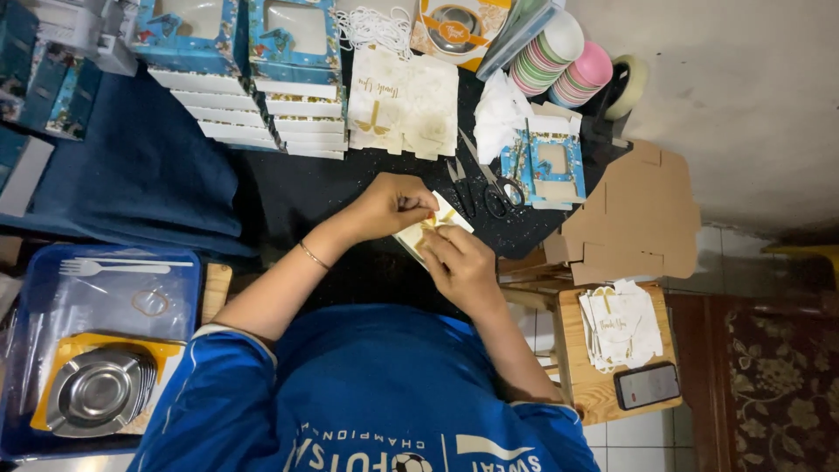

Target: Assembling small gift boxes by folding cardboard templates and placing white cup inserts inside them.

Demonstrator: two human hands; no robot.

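Note:
My left hand (391, 204) and my right hand (461, 265) meet over a dark sparkly tabletop (306, 188). Between them they hold a small cream paper box blank with gold print (447, 218). The left fingers pinch its upper edge. My right hand grips its lower side and covers part of it. A thin bracelet (313, 255) sits on my left wrist. Black scissors (495, 190) lie just beyond the hands, to the right.
Stacked blue window boxes (249, 79) and flat cream blanks (404, 100) lie at the far side. Coloured bowls (559, 61), a tape roll (631, 83) and brown cardboard (638, 218) sit right. A wooden stool (572, 350) bears cream blanks (622, 325) and a phone (646, 385). A blue bin (17, 350) holds a fork and metal dishes.

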